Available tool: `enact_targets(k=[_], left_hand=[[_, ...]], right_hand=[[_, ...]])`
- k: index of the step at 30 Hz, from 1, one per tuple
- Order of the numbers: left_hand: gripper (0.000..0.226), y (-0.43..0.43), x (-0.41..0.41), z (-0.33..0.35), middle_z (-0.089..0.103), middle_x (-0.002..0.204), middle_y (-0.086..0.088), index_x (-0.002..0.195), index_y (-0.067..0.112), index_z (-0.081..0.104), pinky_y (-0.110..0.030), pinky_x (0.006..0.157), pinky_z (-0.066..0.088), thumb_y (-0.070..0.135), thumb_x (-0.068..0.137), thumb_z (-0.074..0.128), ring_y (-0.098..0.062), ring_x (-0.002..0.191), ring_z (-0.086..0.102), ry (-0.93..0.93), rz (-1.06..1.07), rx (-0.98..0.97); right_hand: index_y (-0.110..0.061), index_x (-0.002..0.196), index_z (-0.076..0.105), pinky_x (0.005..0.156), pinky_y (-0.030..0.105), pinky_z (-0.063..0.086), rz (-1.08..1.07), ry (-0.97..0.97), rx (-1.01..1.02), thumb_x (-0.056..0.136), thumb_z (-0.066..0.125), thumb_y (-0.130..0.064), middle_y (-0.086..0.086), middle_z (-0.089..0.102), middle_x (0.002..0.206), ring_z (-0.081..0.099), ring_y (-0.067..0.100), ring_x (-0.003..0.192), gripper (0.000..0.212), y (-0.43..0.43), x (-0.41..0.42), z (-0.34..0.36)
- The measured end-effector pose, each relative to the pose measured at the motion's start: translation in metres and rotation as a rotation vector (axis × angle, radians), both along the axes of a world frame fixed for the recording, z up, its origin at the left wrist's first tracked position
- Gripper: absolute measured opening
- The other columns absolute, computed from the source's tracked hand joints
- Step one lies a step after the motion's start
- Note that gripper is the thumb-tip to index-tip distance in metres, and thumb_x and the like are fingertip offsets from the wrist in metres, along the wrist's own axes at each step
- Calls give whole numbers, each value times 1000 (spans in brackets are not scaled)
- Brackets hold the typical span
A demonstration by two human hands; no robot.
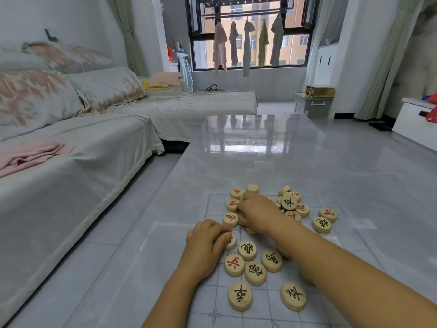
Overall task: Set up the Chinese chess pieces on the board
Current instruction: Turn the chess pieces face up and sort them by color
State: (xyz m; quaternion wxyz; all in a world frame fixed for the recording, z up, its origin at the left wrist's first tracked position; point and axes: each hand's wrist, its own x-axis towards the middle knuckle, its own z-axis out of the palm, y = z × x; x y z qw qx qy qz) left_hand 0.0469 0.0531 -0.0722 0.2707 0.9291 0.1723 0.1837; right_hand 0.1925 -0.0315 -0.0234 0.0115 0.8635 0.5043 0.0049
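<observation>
I see the pieces (255, 273) heaped unsorted on the thin board (212, 301) on the table (260, 162), so my left hand (205, 242) pinches one piece and my right hand (257, 213) curls over the heap's middle, seemingly sorting.

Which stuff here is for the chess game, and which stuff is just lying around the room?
For the game:
wooden chess pieces
clear board sheet
left hand and right hand, both on the pieces

Just lying around:
pink cloth on the sofa
clothes hanging at the window
yellow box
</observation>
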Motion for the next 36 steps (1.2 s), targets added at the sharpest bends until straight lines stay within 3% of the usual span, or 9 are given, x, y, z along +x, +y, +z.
enact_targets(k=[4,8,13,15,19,24,29,32,36], left_hand=[[50,-2,-1,1,52,119,9,115,28,56,-29,97,32,56,83,29,-10,114,42,-49,7,-7],[60,-3,0,-3,32,144,20,137,35,37,-28,111,14,57,83,22,0,137,19,-11,-49,-13],[61,-1,2,-6,44,140,17,129,36,48,-33,113,22,58,81,19,0,134,31,-34,-65,31],[64,-3,1,-5,37,142,20,132,38,43,-28,114,15,61,79,15,1,137,21,-30,-91,52],[73,-11,0,2,11,142,34,136,45,33,-21,111,-5,75,75,4,11,137,-6,71,-233,121],[70,-13,1,4,37,143,25,130,42,45,-28,115,0,66,78,6,10,137,9,97,-199,94],[73,-10,1,5,46,135,21,119,35,57,-7,103,2,73,78,10,10,130,20,-3,-136,169],[88,-9,-1,4,40,138,21,126,35,50,-6,103,0,82,72,0,12,129,17,-21,-116,136],[90,-11,-1,7,25,131,33,134,37,39,-1,100,-4,85,68,0,18,125,9,-28,-108,104]], right_hand=[[-11,118,54,83,36,45,1,177,130,90,49,-25,11,45,120,53,29,99,32,-17,-12,4],[-22,115,54,84,31,47,5,379,357,86,59,-34,-1,56,110,54,15,97,32,-50,-24,0],[-24,128,48,95,31,41,-23,351,406,87,59,-30,-2,55,123,49,15,114,43,-76,-25,-15],[-24,131,43,95,28,41,-79,407,432,85,61,-31,-4,49,126,47,13,115,50,-81,-23,-15],[-21,114,53,87,29,42,-143,316,320,83,61,-40,-3,53,116,49,14,103,38,-87,-16,-11],[-22,124,48,95,31,36,-127,191,288,88,53,-38,-1,46,129,42,19,118,40,-73,-8,-1],[-20,136,40,105,37,27,-6,16,270,92,48,-20,2,37,145,34,24,130,44,-26,5,5],[-19,127,50,98,39,30,-24,-41,138,93,45,-26,6,53,129,45,27,117,35,-10,12,2],[-15,102,65,91,38,28,-16,42,188,95,36,-42,5,55,113,41,23,111,40,-20,7,-5]])
